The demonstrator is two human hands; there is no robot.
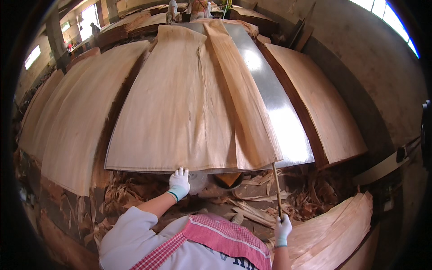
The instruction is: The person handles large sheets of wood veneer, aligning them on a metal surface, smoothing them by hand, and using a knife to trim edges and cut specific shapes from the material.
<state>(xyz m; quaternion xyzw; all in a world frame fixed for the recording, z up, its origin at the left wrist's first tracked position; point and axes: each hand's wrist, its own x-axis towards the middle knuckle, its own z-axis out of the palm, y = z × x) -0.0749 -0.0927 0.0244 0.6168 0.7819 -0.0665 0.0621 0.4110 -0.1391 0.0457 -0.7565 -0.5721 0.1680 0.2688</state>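
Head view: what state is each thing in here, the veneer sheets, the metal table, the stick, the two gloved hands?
Wide veneer sheet: lying flat on the table.
Narrow veneer strip: overlapping the wide sheet's right edge.
Metal table: partly bare, shiny.
Left hand: gloved, fingers on the wide sheet's near edge.
Right hand: gloved, closed around the stick.
Thin stick: held upright, tip near the strip's corner.
Veneer scraps: scattered on the floor.
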